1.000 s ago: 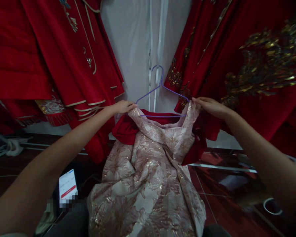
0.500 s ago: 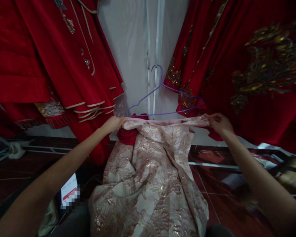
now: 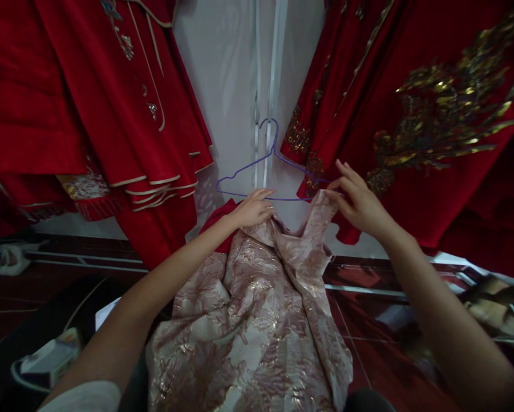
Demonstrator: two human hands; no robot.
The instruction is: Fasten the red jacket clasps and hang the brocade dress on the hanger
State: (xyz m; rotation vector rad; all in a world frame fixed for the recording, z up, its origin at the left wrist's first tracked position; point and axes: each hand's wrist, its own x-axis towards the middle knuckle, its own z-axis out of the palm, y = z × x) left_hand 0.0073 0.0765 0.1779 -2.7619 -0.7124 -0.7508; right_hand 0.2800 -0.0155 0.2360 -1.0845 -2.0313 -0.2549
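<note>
A pink and gold brocade garment (image 3: 257, 320) lies over my lap, its top edge raised toward a thin purple wire hanger (image 3: 257, 171). My left hand (image 3: 253, 207) rests at the middle of the hanger's bottom bar, fingers closed on the bar and the fabric's upper edge. My right hand (image 3: 355, 200) pinches the garment's right top corner at the hanger's right end, its other fingers spread. A red cloth (image 3: 216, 220) shows behind the brocade under my left hand.
Red velvet garments with cream piping hang at the left (image 3: 111, 103). Red garments with gold embroidery hang at the right (image 3: 433, 114). A white wall (image 3: 235, 86) stands between them. Dark red glossy floor tiles (image 3: 368, 337) lie below. A shoe (image 3: 46, 360) sits at the lower left.
My left hand moved right from the garment's left corner to the middle of the hanger bar. The stretched top edge of the brocade bunched up. My right hand rose and moved slightly left.
</note>
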